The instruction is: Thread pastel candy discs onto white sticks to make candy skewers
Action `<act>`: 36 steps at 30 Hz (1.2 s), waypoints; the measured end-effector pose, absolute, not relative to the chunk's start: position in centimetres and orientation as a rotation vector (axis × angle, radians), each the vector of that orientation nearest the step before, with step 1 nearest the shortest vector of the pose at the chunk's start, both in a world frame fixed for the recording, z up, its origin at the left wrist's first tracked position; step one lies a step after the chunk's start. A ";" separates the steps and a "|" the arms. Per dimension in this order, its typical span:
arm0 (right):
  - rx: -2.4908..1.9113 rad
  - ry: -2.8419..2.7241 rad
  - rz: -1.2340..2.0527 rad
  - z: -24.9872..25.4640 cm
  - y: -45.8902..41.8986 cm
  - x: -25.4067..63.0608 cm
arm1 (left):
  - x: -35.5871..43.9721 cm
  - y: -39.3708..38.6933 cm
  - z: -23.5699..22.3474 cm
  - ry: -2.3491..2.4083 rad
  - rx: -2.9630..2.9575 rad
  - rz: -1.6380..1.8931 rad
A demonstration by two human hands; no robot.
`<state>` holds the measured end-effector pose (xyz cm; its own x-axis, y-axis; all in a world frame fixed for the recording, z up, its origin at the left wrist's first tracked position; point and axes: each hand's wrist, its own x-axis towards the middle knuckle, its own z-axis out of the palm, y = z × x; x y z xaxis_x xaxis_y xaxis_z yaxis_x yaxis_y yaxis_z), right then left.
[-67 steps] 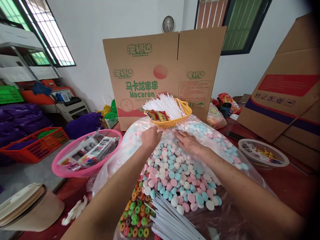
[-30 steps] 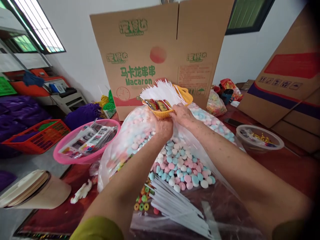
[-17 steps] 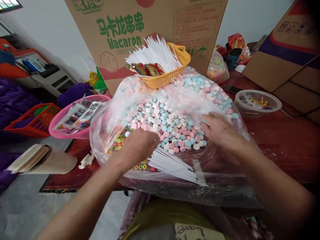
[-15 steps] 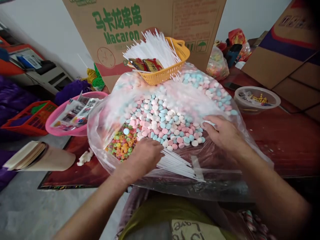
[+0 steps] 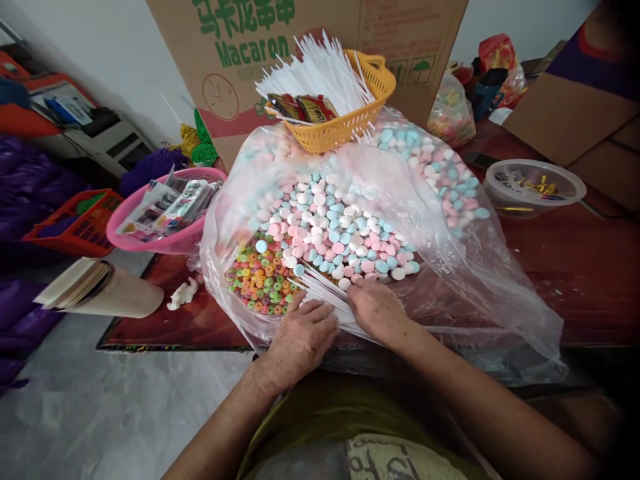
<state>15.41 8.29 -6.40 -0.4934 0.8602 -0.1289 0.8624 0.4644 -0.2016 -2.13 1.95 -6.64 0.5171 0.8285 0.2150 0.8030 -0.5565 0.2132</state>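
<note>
White thin plastic sticks (image 5: 327, 291) lie in a loose bundle at the front of a clear plastic bag (image 5: 465, 267). My left hand (image 5: 306, 333) rests against the bundle's left side, its fingers laid out over the near sticks. From the right, my right hand (image 5: 379, 309) has its fingers curled in on the same sticks; its fingertips are partly hidden. Just beyond, pink, blue and white button-shaped candies (image 5: 343, 230) form a heap. Small coloured ring candies (image 5: 263, 279) lie to the left of it, with one blue candy on top.
A yellow basket (image 5: 340, 133) of white sticks stands at the back before a cardboard box (image 5: 225, 133). On the left are a pink basket (image 5: 165, 239) with packets and a beige container (image 5: 130, 291). A clear tub (image 5: 535, 200) stands at the right.
My right hand has moved left and nearer, from the bag's right side to the sticks. My left hand has come slightly towards me. The bag's film has slackened on the right.
</note>
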 end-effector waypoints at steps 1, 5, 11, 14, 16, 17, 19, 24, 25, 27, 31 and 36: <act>1.552 2.705 -0.383 -6.4 8.2 15.4 | -2.5 2.3 -6.4 1.510 2.604 0.503; 1.490 2.760 -0.317 -6.1 7.8 17.2 | -3.7 4.7 -5.3 1.927 2.379 0.479; 1.578 2.608 -0.297 -6.7 6.7 21.2 | -3.8 8.1 -4.4 2.222 2.209 -0.045; 1.602 2.569 -0.362 -6.0 6.9 22.3 | -4.1 8.6 -4.7 2.185 2.167 -0.028; 1.690 2.671 -0.471 -5.1 7.8 22.2 | -4.3 8.5 -4.9 2.170 2.106 0.160; 1.749 2.721 -0.507 -4.7 8.5 21.9 | -4.3 8.3 -4.9 2.150 2.030 0.319; 1.863 2.728 -0.512 -4.2 10.2 20.8 | -3.9 7.9 -4.8 2.020 1.730 0.721; 1.924 2.643 -0.544 -3.9 12.6 17.8 | -1.4 7.1 -4.6 1.369 0.789 1.176; 1.951 2.711 -0.666 -3.5 12.4 17.5 | -0.9 7.0 -4.6 1.319 0.703 1.204; 1.970 2.813 -1.165 -2.8 11.2 17.0 | -0.1 6.9 -4.6 1.300 0.648 1.283; 2.015 2.738 -2.018 -2.4 8.4 14.9 | 1.1 6.3 -3.8 1.290 0.794 1.383; 2.205 2.332 -2.495 -4.4 7.4 12.8 | 0.8 4.9 -3.1 1.122 0.870 1.305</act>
